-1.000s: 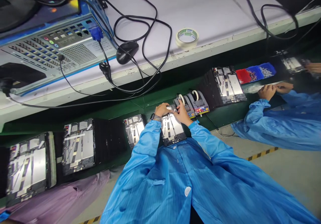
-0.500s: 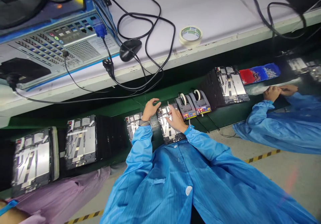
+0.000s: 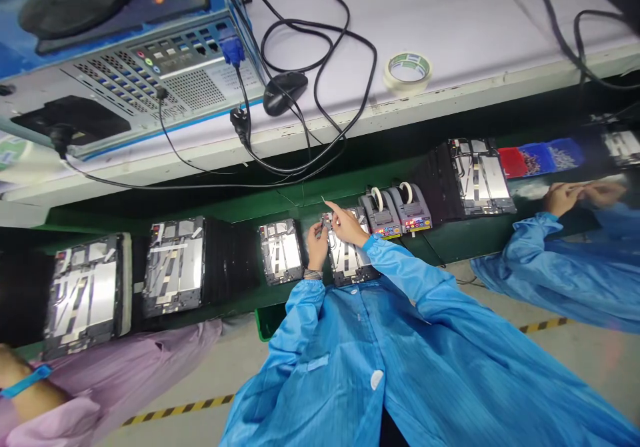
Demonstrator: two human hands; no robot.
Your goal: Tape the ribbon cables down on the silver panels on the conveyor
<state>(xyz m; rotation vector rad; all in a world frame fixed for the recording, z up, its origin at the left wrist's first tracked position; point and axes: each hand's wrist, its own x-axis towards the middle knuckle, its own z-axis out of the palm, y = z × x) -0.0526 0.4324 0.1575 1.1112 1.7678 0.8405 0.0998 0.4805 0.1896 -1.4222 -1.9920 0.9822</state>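
My right hand is over the top of an opened tablet-like device with silver panels and a black frame. A thin pale strip sticks out past its fingertips, and the fingers look closed on it. My left hand is at the device's upper left edge, its fingers curled in a pinch; what they hold, if anything, is too small to make out. Left of that hand lies a second opened device. Two grey tape dispensers with lit displays stand just right of my right hand.
More opened devices lie on black stacks to the left and right. Red and blue bins hold small parts. Overhead, a white shelf carries a computer case, mouse, tape roll and cables. Co-workers' arms are on both sides.
My left hand has moved from above the gap between the devices to the near device's edge, its fingers now curled. My right hand has shifted slightly upward on that device. The view has also shifted.
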